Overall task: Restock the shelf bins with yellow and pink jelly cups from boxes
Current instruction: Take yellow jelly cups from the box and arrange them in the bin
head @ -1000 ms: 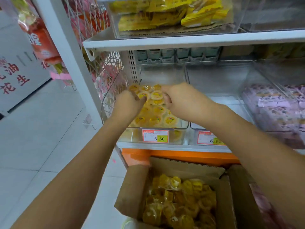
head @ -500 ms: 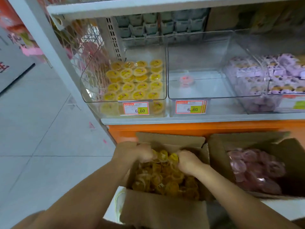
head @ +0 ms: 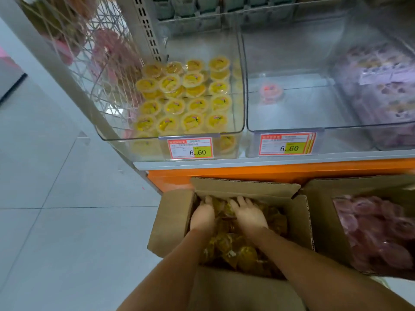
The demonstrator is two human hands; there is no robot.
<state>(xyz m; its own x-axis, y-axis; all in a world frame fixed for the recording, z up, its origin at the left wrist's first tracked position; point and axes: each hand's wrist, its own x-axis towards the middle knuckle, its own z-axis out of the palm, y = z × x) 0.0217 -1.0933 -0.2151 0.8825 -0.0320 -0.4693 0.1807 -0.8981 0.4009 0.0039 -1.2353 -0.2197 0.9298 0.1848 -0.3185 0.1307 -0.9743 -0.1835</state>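
Observation:
Both my hands are down in the open cardboard box (head: 173, 218) of loose yellow jelly cups (head: 233, 250) on the floor below the shelf. My left hand (head: 202, 215) and my right hand (head: 249, 215) lie palm down, side by side on the pile, fingers stretched forward among the cups. On the shelf above, the left clear bin (head: 238, 133) holds rows of yellow cups (head: 184, 102). The clear bin beside it (head: 292, 129) holds one pink cup (head: 270, 92). To the right, a second box (head: 321, 221) contains pink jelly cups (head: 377, 232).
Price tags reading 6.60 (head: 190, 149) hang on both bin fronts. A bin of purple packets (head: 381, 86) stands at the far right. A wire rack (head: 89, 52) hangs on the shelf's left side. Grey floor tiles (head: 67, 221) stretch to the left.
My hands left the yellow bin on the shelf and dropped into the box of yellow cups. Since half a second ago they have pushed further forward into the pile.

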